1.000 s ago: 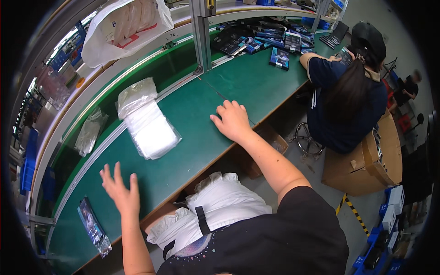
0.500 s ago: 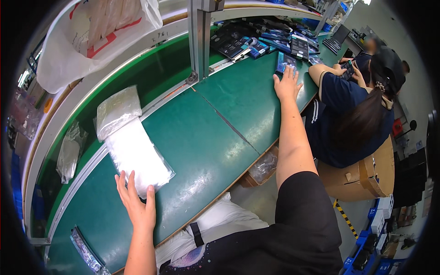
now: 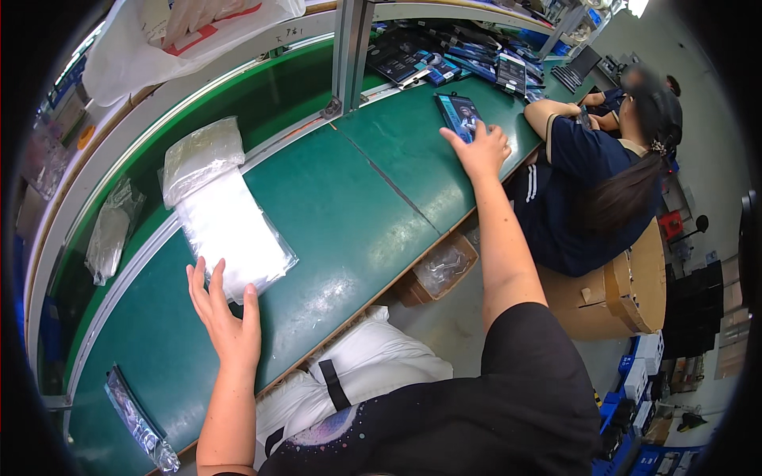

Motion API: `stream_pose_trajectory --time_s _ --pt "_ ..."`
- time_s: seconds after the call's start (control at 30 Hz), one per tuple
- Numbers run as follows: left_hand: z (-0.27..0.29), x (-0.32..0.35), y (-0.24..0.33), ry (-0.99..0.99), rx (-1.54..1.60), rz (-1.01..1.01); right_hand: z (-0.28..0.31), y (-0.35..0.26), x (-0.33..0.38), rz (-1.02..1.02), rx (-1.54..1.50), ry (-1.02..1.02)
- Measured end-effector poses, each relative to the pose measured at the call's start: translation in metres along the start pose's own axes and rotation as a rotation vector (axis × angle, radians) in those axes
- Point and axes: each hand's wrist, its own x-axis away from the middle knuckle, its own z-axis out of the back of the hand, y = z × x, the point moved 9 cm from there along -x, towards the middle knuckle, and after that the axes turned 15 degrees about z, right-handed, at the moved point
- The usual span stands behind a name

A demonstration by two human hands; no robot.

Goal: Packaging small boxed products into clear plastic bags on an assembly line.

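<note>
My left hand (image 3: 226,325) is open, fingers apart, beside the near end of a stack of clear plastic bags (image 3: 230,230). A folded bundle of clear bags (image 3: 204,159) lies over the stack's far end. My right hand (image 3: 482,155), arm stretched out to the far right, grips the near end of a flat black and blue box (image 3: 458,113) with a picture on its front. The thumb is at its left, the fingers at its right; part of the box's near end is hidden by the hand.
Several similar boxes (image 3: 508,73) lie heaped at the bench's far end. A metal post (image 3: 349,63) rises at the back edge. A co-worker (image 3: 607,166) sits to the right. A wrapped box (image 3: 139,416) lies at the near left. A carton (image 3: 440,270) stands below the front edge.
The flat box has come away from the heap, leftward and turned, with my right hand now on it. My left hand stays open near the bags. The view has shifted slightly.
</note>
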Motion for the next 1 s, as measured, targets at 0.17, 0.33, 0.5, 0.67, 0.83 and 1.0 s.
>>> stream_pose_trajectory --time_s 0.17,0.33,0.5,0.67,0.83,1.0 --pt "0.002 0.028 0.043 -0.063 0.099 -0.272 0.013 -0.011 0.031 -0.064 0.058 -0.029" --pt "-0.01 0.029 0.032 -0.18 0.121 -0.169 0.024 0.002 0.044 -0.264 -0.037 0.011" --pt "-0.007 0.024 0.015 -0.152 0.144 -0.072 0.024 0.016 0.053 -0.385 0.051 0.025" --pt "0.001 0.027 0.023 -0.126 0.16 -0.136 0.032 -0.004 0.049 -0.259 -0.049 -0.041" --pt "0.009 0.025 0.019 -0.077 0.191 -0.106 0.073 -0.053 0.069 0.155 -0.258 0.316" --pt "0.015 0.02 0.012 -0.058 0.204 -0.075 0.088 -0.092 0.102 0.266 -0.322 0.233"
